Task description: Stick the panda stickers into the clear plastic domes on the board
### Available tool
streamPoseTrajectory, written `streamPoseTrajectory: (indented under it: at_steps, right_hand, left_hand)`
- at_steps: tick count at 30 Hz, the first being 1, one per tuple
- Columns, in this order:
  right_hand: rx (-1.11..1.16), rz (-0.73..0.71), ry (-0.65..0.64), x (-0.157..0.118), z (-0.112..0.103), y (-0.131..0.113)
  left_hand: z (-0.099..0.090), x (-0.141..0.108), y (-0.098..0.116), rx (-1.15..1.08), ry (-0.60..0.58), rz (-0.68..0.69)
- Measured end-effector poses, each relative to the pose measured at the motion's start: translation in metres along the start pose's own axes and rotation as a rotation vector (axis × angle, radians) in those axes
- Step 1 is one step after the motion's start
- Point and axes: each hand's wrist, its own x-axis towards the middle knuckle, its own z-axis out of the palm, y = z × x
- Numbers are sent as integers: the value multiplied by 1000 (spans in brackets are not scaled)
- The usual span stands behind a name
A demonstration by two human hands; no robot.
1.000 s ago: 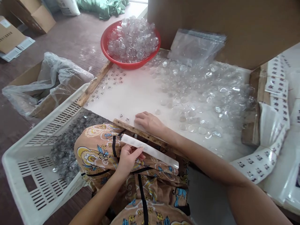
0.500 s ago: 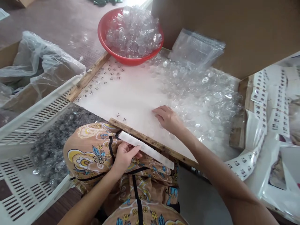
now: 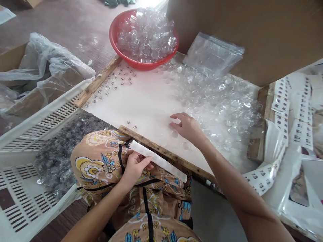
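Note:
My left hand pinches a long white paper strip between thumb and fingers, above my lap. Over the white tabletop is my right hand, its thumb and index finger apart with nothing visible between them. Close to its fingertips lies a clear round disc, and a spread of similar clear pieces reaches to the right. Several small pieces with dark printed marks are at the tabletop's far left. Two more marked pieces sit near the front edge.
A red basin heaped with clear pieces stands at the back. Wooden strips edge the tabletop. On the left is a white crate of dark-looking pieces. Printed sticker strips hang on the right; a clear bag lies behind.
My right hand has shifted slightly right, and its thumb and index finger have spread apart. My left hand keeps the paper strip in nearly the same place. The view has moved a little.

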Motion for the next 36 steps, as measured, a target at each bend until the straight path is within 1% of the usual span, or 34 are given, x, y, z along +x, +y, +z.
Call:
streamPoseTrajectory:
  at_steps: [3, 5, 7, 9, 12, 15, 17, 20, 23, 26, 28, 29, 31, 33, 34, 36]
  right_hand:
    - [-104, -24, 44, 1, -3, -6]
    - [-102, -96, 40, 7, 2, -16]
    - [-102, -212, 8, 16, 11, -26]
    - [-150, -304, -38, 25, 24, -34]
    - [-228, -352, -70, 35, 39, -37]
    - [-182, -343, -39, 36, 41, -36]
    - [-104, -296, -38, 33, 38, -37]
    - [-18, -219, -71, 31, 33, -41]
    - [-51, -193, -60, 32, 27, -41]
    - [-131, -164, 32, 34, 16, -28]
    - [-201, -145, 101, 36, 7, -14]
    - [-238, -141, 112, 37, 4, -6]
    - [-292, -141, 77, 38, 0, 8]
    - [-307, -142, 25, 39, 0, 16]
    - [-300, -143, 15, 39, 1, 16]
    - [-251, -152, 39, 40, 3, 12]
  left_hand:
    - [1, 0, 0, 2, 0, -1]
    - [2, 0, 1, 13, -2, 4]
    - [3, 0, 2, 29, -9, 10]
    - [3, 0, 2, 41, -9, 14]
    - [2, 1, 2, 41, 6, 10]
    - [0, 2, 0, 24, 9, -3]
    - [1, 3, 0, 20, 1, -3]
    - [2, 4, 0, 27, -14, 10]
    - [2, 3, 1, 29, -10, 17]
    - [-1, 1, 2, 33, -9, 14]
    - [-2, 0, 2, 40, -13, 14]
    - [-2, 0, 1, 42, -16, 14]
    - [-1, 0, 0, 40, -20, 10]
    - [1, 1, 0, 38, -22, 7]
    - [2, 1, -1, 40, -23, 8]
    - [2, 1, -1, 46, -27, 9]
